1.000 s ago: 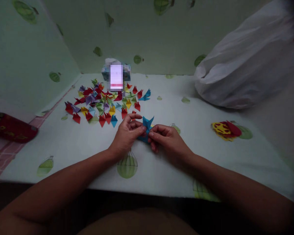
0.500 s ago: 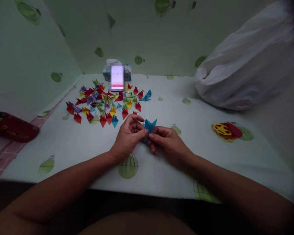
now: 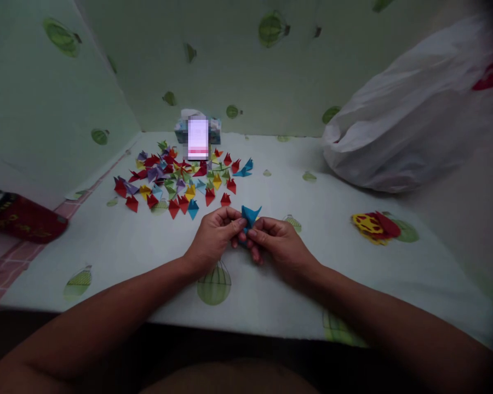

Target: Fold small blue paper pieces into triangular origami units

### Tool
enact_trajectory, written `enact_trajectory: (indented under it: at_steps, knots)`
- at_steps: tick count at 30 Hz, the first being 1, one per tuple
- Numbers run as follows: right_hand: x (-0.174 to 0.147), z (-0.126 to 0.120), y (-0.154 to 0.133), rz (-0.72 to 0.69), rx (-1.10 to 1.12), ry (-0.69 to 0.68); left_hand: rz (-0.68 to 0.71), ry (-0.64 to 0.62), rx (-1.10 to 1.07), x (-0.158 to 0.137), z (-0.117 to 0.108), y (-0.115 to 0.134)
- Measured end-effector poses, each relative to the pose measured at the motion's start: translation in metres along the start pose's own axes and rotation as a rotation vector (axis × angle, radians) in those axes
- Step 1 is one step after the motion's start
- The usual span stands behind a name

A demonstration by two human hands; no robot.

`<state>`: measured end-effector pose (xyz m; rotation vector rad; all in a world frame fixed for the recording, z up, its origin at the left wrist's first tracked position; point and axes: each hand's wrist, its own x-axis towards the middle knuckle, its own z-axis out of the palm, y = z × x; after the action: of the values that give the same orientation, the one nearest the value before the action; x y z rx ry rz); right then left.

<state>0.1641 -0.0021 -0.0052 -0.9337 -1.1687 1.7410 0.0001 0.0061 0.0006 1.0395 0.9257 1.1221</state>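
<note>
A small folded piece of blue origami paper (image 3: 250, 214) is pinched between both hands above the table, its pointed tips facing up. My left hand (image 3: 218, 232) grips its left side with thumb and fingers closed. My right hand (image 3: 280, 239) pinches the lower right side, with the thumb on the near face. The lower part of the paper is mostly hidden behind the fingers. Just beyond my left hand lies a spread of small folded paper cranes (image 3: 172, 180) in red, yellow, purple, green and blue.
A lit phone (image 3: 198, 137) leans against a tissue box (image 3: 216, 131) at the back. A white plastic bag (image 3: 394, 120) fills the right rear. Red and yellow cut-out pieces (image 3: 376, 227) lie at right. A red can (image 3: 22, 217) rests on its side at left.
Both hands keep hold of the blue paper, and its upper points have shifted slightly in shape. The left fingers have curled closer around it. The camera view has tilted a little.
</note>
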Motion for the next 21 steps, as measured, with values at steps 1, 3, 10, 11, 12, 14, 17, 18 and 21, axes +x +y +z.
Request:
enact_trajectory:
  at_steps: [1,3,10,11,12,14,17,18,21]
  knots:
    - [-0.001,0.0,0.0,-0.002,-0.011,-0.005,-0.001,0.003,-0.015,0.001,0.0,0.0]
    - [-0.003,0.0,-0.001,-0.002,-0.057,-0.003,0.002,0.025,-0.048,0.002,-0.001,0.0]
    - [-0.004,-0.006,-0.013,-0.141,-0.215,0.124,0.055,0.016,0.008,0.007,-0.006,0.004]
    - [-0.003,-0.008,-0.015,-0.21,-0.214,0.17,0.062,-0.005,0.026,0.006,-0.006,0.006]
    - [-0.003,-0.008,-0.016,-0.269,-0.226,0.198,0.065,-0.023,0.035,0.006,-0.005,0.007]
    - [-0.003,-0.01,-0.018,-0.366,-0.306,0.193,0.071,-0.05,0.035,0.004,-0.004,0.008]
    - [-0.003,-0.01,-0.017,-0.506,-0.493,0.122,0.058,-0.069,0.024,0.005,-0.004,0.007]
    - [-0.003,-0.011,-0.016,-0.552,-0.542,0.108,0.045,-0.066,0.019,0.006,-0.005,0.006]
    - [-0.003,-0.012,-0.012,-0.63,-0.624,0.1,0.005,-0.043,-0.008,0.009,-0.007,0.002]
